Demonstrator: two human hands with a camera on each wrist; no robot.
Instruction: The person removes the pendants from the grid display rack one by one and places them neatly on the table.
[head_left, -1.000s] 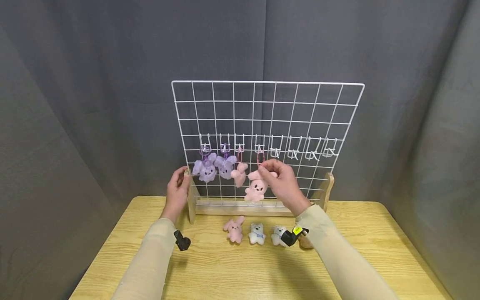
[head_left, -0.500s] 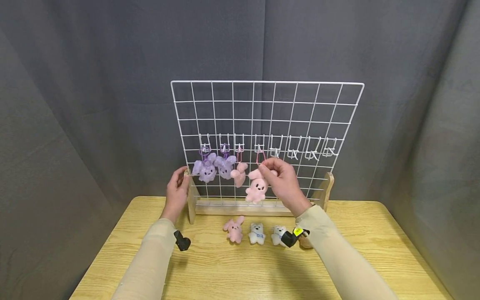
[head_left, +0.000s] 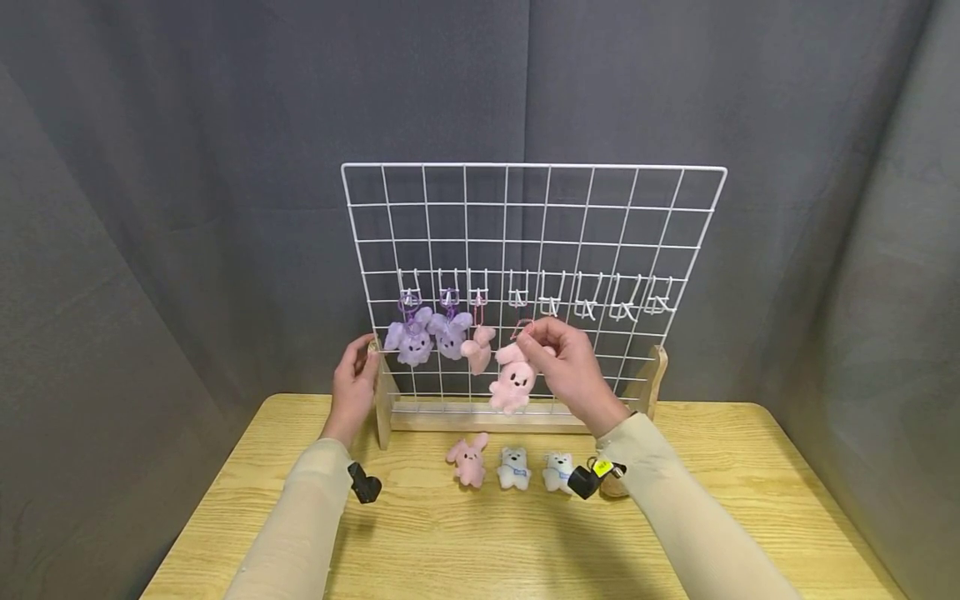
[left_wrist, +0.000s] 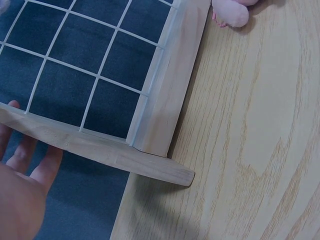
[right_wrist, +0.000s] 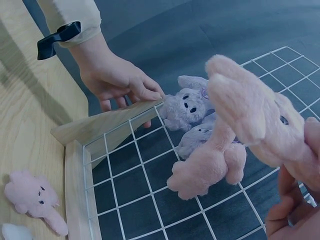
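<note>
My right hand pinches a pink bunny plush keychain near its ears, in front of the white wire grid. The bunny's pink loop sits at my fingertips, below the fourth white hook and apart from it. My left hand grips the rack's left wooden support, thumb on one side and fingers on the other, as the right wrist view shows. Two purple bunny plush keychains and another pink bunny hang from the three leftmost hooks.
On the wooden table lie a pink bunny, two white bear plushes and a brown item partly hidden by my right wrist camera. Several bare hooks continue rightward. A grey curtain stands behind.
The held bunny's loop, earlier stretched up to the fourth hook, has come down away from it and now bends beside my right fingers. My left hand keeps its place on the support.
</note>
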